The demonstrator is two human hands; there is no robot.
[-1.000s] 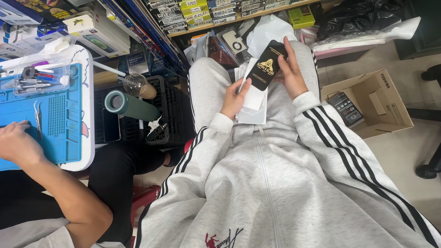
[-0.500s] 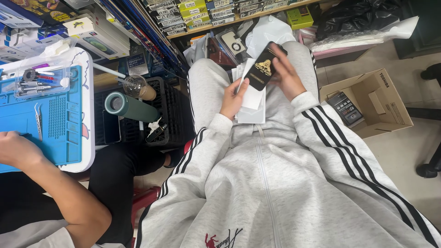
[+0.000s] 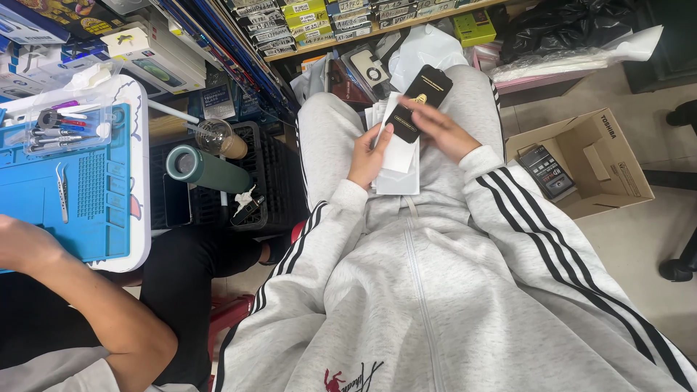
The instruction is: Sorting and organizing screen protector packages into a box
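Blue silicone work mat [image 3: 43, 210] sits on the white table [image 3: 138, 181] at the far left, with tweezers [image 3: 62, 190] lying on it and a clear tray of small tools [image 3: 69, 127] at its top edge. A co-worker's forearm [image 3: 80, 305] comes in at the bottom left, that hand resting at the mat's near edge. Just right of the table there's a dark green cylinder [image 3: 207, 168] lying on its side across a black crate [image 3: 268, 181], plus a clear plastic cup [image 3: 218, 136] behind it.

Moving to the middle, over the grey sweatpants lap: the left hand [image 3: 369, 156] is curled round a stack of white sleeves [image 3: 399, 160], thumb on top, fingers underneath, so it's closed on them. The stack rests on the lap and runs roughly away from the person.

Slim black packet [image 3: 416, 101] with a small gold mark is the main thing here. Its long axis is tilted, near end down by the left thumb, far end pointing up and to the right toward the shelves. It lies on top of the white stack. The right hand [image 3: 435, 131] has it pinched along its right edge, fingers loosely bent, thumb across the face.

Further right, an open cardboard box [image 3: 595, 163] sits on the floor with a dark boxed item [image 3: 548, 170] inside.
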